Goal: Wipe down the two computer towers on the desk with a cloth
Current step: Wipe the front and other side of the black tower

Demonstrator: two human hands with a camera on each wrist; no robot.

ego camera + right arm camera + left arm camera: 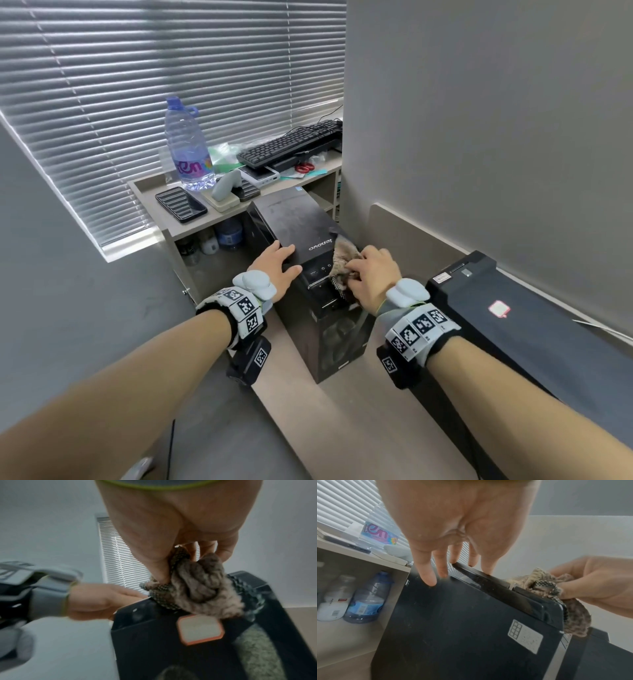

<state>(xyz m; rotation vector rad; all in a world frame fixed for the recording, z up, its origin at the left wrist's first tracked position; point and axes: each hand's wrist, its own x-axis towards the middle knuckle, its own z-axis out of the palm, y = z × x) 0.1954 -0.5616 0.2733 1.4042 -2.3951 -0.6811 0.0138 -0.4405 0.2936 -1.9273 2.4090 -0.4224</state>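
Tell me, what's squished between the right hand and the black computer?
A bunched brownish cloth. The right hand grips it and presses it on the upper front of the Lenovo tower. The head and right wrist views show this best.

Both bare forearms reach forward, each wrist strapped with a marker-printed band and camera. Left hand (pixel 275 265) – fingers (pixel 428 573) straight and spread, palm down, fingertips resting on the tower (pixel 298 222), thumb at its front edge. Right hand (pixel 371 274) – fingers curled, bunching the cloth (pixel 344 260) against the tower's near right corner.
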